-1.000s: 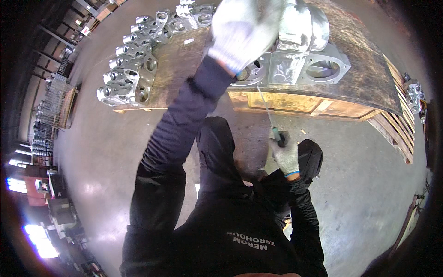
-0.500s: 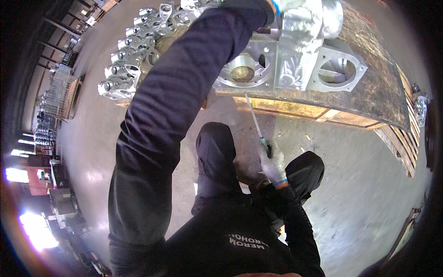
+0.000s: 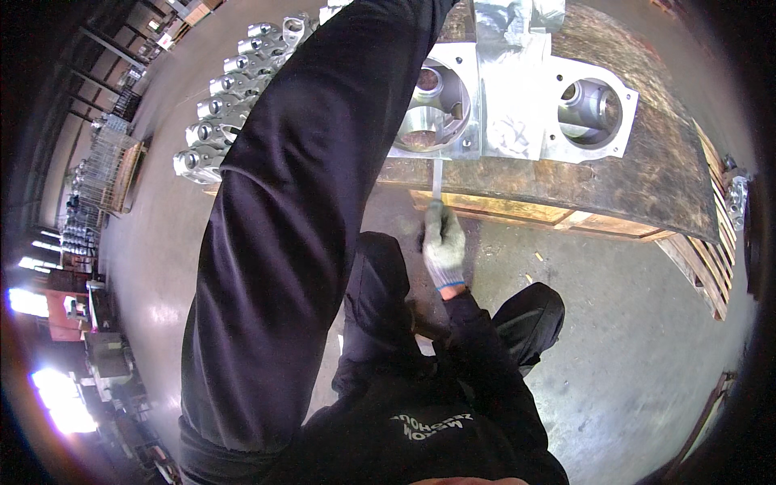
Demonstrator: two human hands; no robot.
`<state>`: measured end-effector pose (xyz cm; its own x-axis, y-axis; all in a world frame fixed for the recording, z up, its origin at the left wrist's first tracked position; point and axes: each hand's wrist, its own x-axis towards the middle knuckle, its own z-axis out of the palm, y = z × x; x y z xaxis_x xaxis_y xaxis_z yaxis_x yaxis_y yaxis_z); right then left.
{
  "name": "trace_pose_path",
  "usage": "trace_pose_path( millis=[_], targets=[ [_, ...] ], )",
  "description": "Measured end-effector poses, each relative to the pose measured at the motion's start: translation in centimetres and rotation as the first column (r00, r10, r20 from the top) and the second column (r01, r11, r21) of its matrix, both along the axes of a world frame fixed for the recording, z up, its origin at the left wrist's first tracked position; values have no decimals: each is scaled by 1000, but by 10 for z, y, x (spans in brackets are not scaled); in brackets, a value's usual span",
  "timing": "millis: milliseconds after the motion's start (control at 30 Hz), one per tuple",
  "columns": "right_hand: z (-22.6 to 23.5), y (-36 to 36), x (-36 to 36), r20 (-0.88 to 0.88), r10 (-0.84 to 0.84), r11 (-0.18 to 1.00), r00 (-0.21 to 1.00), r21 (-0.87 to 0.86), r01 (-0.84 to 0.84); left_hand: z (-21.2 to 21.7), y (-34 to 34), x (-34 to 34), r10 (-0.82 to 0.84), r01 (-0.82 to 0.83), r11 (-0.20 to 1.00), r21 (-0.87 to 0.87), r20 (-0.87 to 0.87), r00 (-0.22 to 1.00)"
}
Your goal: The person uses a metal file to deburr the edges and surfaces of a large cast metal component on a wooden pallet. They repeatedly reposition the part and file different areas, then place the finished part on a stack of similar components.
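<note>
My right hand (image 3: 444, 246), in a pale knitted glove with a blue cuff edge, is closed around the handle of a flat file (image 3: 437, 179). The file's grey blade points away from me, its far end at the near edge of a silver metal casting (image 3: 521, 101). This casting has wide round openings with bolt-holed flanges and lies on a worn wooden board (image 3: 663, 174). Across the left of the view stretches my left arm, in a dark sleeve, reaching past the top edge. My left hand is out of the picture.
Rows of smaller silver castings (image 3: 212, 129) stand left of my arm. The board rests on a wooden crate, with a slatted pallet (image 3: 707, 267) at its right end. My knees are below the board's front edge. Racks of parts (image 3: 109, 158) stand farther left.
My right hand has moved up and left from beside my right knee, bringing the file to the casting's near edge. The left hand has gone out past the top edge. The casting appears turned.
</note>
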<state>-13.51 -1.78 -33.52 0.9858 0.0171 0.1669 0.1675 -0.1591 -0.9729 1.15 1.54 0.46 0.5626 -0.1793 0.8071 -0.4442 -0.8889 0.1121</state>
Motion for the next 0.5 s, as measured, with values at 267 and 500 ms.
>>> trace_pose_path(
  millis=[267,500],
  targets=[
    [66,46,38,-232,248,734,941,678,-27,-2,8,1,19,-19,1000,18,6,1000],
    [78,55,27,-376,138,776,916,616,136,2,12,12,17,-17,1000,22,21,1000]
  ],
)
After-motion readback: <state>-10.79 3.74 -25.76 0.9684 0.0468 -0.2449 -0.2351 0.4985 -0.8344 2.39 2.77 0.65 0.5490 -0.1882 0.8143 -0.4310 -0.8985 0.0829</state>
